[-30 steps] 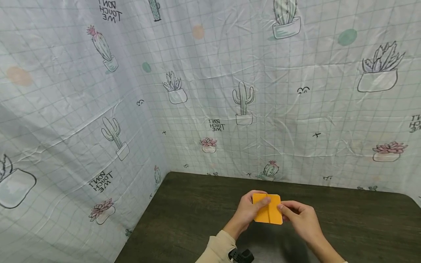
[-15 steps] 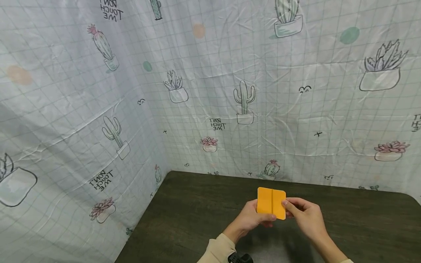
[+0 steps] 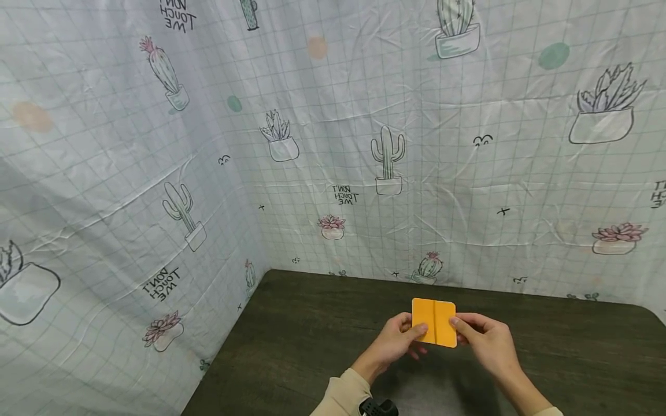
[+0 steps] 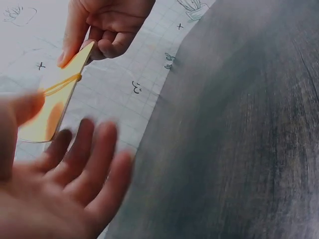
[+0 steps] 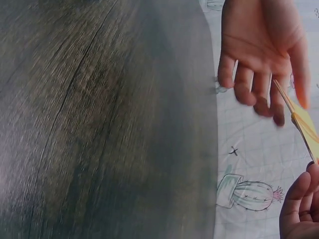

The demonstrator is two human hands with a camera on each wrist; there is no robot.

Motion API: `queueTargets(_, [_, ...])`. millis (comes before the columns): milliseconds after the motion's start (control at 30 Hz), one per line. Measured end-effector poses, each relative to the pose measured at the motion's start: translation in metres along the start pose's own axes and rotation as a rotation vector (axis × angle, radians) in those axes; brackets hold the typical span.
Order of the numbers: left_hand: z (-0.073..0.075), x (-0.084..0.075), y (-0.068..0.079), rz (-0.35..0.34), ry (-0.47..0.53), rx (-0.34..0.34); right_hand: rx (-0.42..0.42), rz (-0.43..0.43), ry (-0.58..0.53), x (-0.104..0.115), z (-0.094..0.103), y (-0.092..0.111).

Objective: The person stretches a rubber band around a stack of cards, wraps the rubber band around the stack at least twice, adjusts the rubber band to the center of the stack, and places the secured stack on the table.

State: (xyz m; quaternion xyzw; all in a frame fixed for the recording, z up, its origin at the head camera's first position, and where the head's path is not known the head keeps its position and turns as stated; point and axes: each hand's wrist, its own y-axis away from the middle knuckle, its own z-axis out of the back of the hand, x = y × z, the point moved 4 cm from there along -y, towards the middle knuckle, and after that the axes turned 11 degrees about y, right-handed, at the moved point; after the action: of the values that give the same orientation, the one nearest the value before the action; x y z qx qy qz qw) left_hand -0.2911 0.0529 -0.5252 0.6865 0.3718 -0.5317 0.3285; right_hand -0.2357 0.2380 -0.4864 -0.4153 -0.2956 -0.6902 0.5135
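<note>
A small, thin orange square pad (image 3: 444, 325) with rounded corners is held up above the table, with a yellow band (image 4: 64, 83) running across its middle. My right hand (image 3: 491, 342) pinches its right edge, thumb on the near face and fingers behind. At the opposite side, my left hand (image 3: 391, 341) has its thumb on the pad's face and its fingers behind. In the left wrist view the left fingers (image 4: 89, 164) fan out loosely, with the fingertips nearest the pad partly behind it. Edge-on in the right wrist view, the pad (image 5: 305, 127) looks only slightly thick.
A dark wood-grain table (image 3: 302, 329) lies beneath both hands. White cloth (image 3: 333, 144) printed with cacti and a grid hangs behind and on the left of it. A black watch-like band (image 3: 378, 407) is on the left wrist by a beige sleeve (image 3: 340, 396).
The pad has shifted up and to the right. My left thumb moved from across the band to the pad's lower edge, then back to its left half. The right hand keeps its pinch.
</note>
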Motion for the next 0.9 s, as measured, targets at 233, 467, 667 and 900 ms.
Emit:
queueTargets(233, [0.016,0.004,-0.001,-0.101,0.038,-0.265,0.068,-0.046,0.038,-0.013,-0.006,-0.007])
queueTargets(467, [0.019,0.014,-0.011,-0.095,-0.014,-0.353,0.089,-0.017,0.147,-0.028,-0.012,-0.019])
queueTargets(667, [0.018,0.019,-0.023,-0.091,-0.113,-0.427,0.098,-0.016,0.178,-0.041,-0.017,-0.032])
queueTargets(900, [0.015,0.025,-0.028,-0.062,-0.351,-0.488,0.092,-0.057,0.222,-0.05,-0.021,-0.041])
